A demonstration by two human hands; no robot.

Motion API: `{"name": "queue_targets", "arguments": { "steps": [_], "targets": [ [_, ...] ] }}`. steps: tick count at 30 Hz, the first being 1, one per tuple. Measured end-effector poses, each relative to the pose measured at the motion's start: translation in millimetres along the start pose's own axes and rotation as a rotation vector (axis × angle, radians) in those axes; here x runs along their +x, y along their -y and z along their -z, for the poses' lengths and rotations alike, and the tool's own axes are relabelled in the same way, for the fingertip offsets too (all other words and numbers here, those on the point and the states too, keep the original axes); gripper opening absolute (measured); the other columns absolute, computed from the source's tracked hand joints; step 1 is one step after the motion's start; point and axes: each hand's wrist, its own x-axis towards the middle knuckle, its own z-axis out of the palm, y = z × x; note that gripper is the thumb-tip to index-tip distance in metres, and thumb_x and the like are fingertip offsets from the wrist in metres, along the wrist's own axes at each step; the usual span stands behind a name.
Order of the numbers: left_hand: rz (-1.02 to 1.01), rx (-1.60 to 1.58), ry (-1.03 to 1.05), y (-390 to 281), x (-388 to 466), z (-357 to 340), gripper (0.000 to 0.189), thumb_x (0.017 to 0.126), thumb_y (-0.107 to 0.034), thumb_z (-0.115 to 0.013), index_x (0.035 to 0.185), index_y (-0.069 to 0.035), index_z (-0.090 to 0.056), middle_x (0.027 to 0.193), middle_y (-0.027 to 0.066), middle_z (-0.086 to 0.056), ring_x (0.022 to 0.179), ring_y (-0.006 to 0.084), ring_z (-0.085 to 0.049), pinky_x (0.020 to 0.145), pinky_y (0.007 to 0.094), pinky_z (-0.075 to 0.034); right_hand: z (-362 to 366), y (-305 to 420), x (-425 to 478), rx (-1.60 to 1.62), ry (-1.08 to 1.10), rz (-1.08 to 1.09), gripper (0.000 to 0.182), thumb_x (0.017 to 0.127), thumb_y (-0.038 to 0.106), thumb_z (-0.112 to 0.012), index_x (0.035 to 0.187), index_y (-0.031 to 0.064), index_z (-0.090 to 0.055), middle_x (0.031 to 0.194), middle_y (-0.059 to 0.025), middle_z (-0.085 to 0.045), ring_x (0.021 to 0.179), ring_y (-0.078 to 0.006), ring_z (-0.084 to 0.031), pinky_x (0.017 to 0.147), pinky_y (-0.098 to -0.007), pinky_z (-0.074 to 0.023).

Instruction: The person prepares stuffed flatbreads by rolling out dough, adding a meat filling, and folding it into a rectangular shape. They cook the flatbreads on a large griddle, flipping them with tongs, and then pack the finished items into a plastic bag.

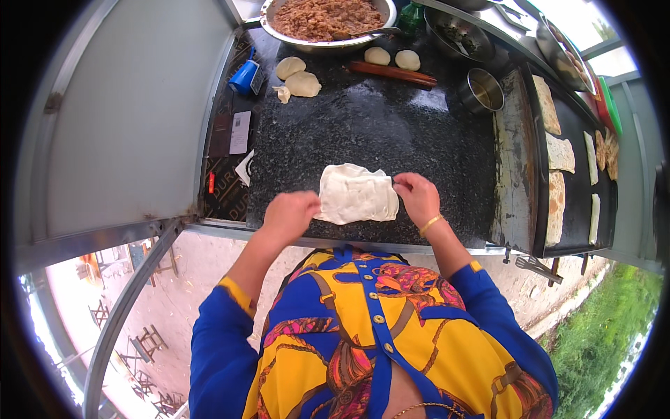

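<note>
A thin sheet of pale dough (358, 195), folded over into a rough rectangle, lies on the black speckled stone worktop (366, 136) close to its front edge. At its left side, the fingers of my left hand (291, 213) pinch the lower corner; that hand is slightly blurred. My right hand (420, 196) has the upper right corner between thumb and fingers. Faint lumps show through the top layer, but what lies inside the fold is hidden.
Behind stand a bowl of reddish-brown filling (327, 21), dough balls (408, 60), a wooden rolling pin (392, 74) and a metal pot (482, 90). Flatbreads (556, 207) lie on the griddle (578, 209) at right. A phone (240, 132) and a blue device (246, 77) are left.
</note>
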Motion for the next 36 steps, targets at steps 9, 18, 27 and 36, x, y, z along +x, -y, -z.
{"name": "queue_targets", "arguments": {
  "steps": [9, 18, 27, 36],
  "targets": [
    [-0.075, 0.332, 0.124, -3, 112, -23, 0.013, 0.078, -0.017, -0.071, 0.088, -0.01, -0.065, 0.091, 0.0058, -0.062, 0.094, 0.0264, -0.06, 0.082, 0.0389, -0.045, -27, 21, 58, -0.381, 0.171, 0.196, 0.006, 0.081, 0.014, -0.063, 0.081, 0.0086, -0.064, 0.09, -0.0115, -0.063, 0.09, -0.0303, -0.062, 0.077, -0.0424, -0.0503],
    [-0.438, 0.381, -0.221, 13, 4, -21, 0.016, 0.08, -0.016, -0.068, 0.095, -0.012, -0.065, 0.094, 0.0013, -0.06, 0.097, 0.0193, -0.058, 0.091, 0.0393, -0.037, -1, 3, 3, -0.201, -0.206, 0.611, 0.013, 0.079, 0.007, -0.067, 0.092, 0.007, -0.063, 0.087, -0.0066, -0.062, 0.087, -0.0271, -0.059, 0.075, -0.0392, -0.0481],
    [-0.087, 0.1, -0.011, -21, 100, -57, 0.019, 0.076, -0.023, -0.072, 0.092, -0.012, -0.071, 0.096, 0.0029, -0.063, 0.099, 0.0221, -0.058, 0.089, 0.0385, -0.04, -40, 25, 39, -0.214, 0.037, 0.079, 0.012, 0.076, 0.024, -0.072, 0.078, 0.0125, -0.072, 0.086, -0.0052, -0.066, 0.092, -0.028, -0.058, 0.079, -0.0412, -0.0488],
    [-0.529, 0.262, -0.117, -7, 52, -53, 0.036, 0.083, -0.022, -0.067, 0.117, -0.01, -0.064, 0.119, 0.0077, -0.061, 0.113, 0.027, -0.056, 0.097, 0.0389, -0.046, -31, -2, 0, -0.298, -0.135, 0.548, 0.025, 0.079, 0.016, -0.066, 0.103, 0.01, -0.068, 0.113, -0.0063, -0.064, 0.11, -0.0281, -0.057, 0.091, -0.0397, -0.0468]
  ]
}}
